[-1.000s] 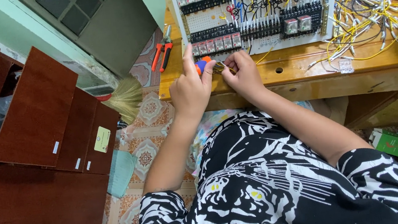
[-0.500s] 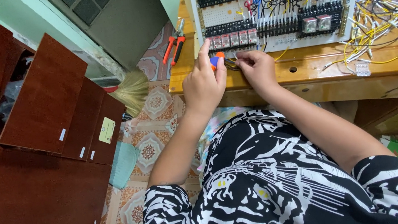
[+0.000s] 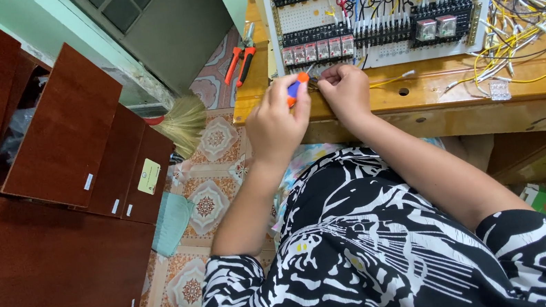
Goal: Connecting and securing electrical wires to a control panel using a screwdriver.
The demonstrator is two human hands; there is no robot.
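Observation:
My left hand (image 3: 276, 122) grips a small tool with an orange and blue handle (image 3: 295, 87) at the front edge of a wooden workbench (image 3: 418, 90). My right hand (image 3: 346, 90) is closed beside it, pinching something small, seemingly a wire end, which my fingers hide. Both hands sit just below a white wiring panel (image 3: 376, 5) lined with relays, terminal blocks and short wires.
Orange-handled pliers (image 3: 240, 58) lie on the bench's left end. A tangle of yellow and white wires (image 3: 527, 21) covers its right part. Dark red cabinets with open doors (image 3: 41, 133) stand to the left, and a broom (image 3: 179, 120) lies on the patterned tile floor.
The view has shifted slightly, so the bench and hands sit a little lower and further right. Both hands stay together at the panel's lower edge with the tool.

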